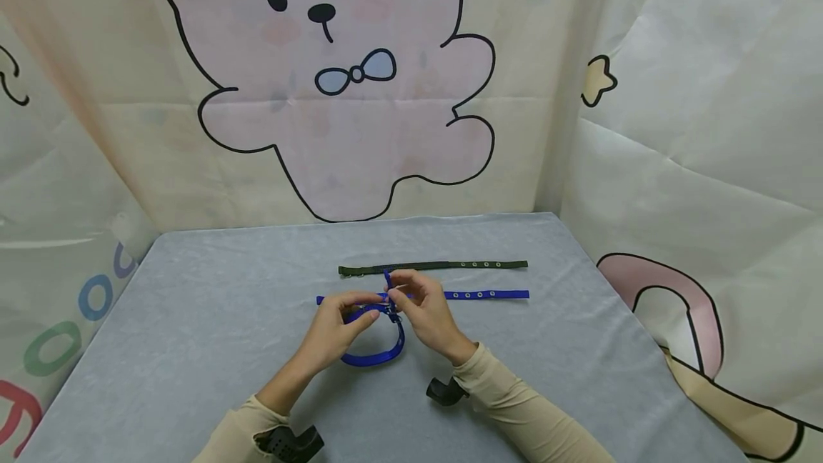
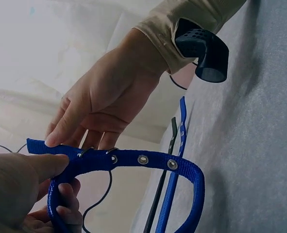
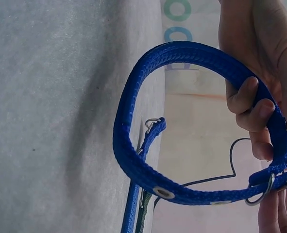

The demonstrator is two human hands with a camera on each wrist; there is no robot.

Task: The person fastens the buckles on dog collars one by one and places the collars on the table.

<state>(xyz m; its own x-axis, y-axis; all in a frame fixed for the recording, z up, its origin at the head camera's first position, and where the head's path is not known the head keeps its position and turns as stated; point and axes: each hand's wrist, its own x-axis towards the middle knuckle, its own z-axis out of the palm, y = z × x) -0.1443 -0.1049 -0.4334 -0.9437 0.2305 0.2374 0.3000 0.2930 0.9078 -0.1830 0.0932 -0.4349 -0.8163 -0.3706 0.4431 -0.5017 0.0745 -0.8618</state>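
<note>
A blue collar [image 1: 373,360] with metal eyelets is bent into a loop, held up above the table. Its buckle end is gripped by my left hand [image 1: 339,327], thumb on one side and fingers curled round the band. My right hand [image 1: 429,313] pinches the strap's free end just past the buckle, thumb in front and fingers behind. In the left wrist view, eyelets line the upper strap [image 2: 155,159] and the tip sticks out beyond the metal. The right wrist view shows the padded band [image 3: 124,107] and a D-ring beside the buckle; fingers partly hide the buckle.
Behind the hands, a second blue collar [image 1: 489,295] lies flat and straight across the grey cloth-covered table [image 1: 212,320]. Parallel to it, farther back, is a dark green collar [image 1: 431,266]. Printed fabric walls [image 1: 418,141] stand at the back and both sides.
</note>
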